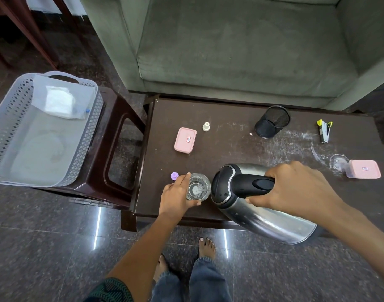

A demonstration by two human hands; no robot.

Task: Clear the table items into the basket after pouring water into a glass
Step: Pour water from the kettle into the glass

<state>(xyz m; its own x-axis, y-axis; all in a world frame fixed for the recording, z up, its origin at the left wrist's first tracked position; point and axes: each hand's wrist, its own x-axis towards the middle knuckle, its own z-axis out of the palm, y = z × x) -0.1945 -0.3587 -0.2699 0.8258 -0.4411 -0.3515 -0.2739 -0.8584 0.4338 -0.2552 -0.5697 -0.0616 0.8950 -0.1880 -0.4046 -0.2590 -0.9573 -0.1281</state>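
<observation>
Now right hand (300,188) tips kettle (252,205) over glass (197,188).

Shiny steel kettle (260,216) w/ matt plastic handle; scratched wood table (230,144)

Single view only, head-worn, wide-angle. Looks forward and steeply down from standing height. Own feet at 6 o'clock frame edge, sofa (241,46) at 12, basket (10,129) at 9. Dark table (230,147) fills centre, close below. Both forearms enter from 6 and 4 o'clock. Straight edges bow toward frame borders. No second view, nothing shared.
</observation>
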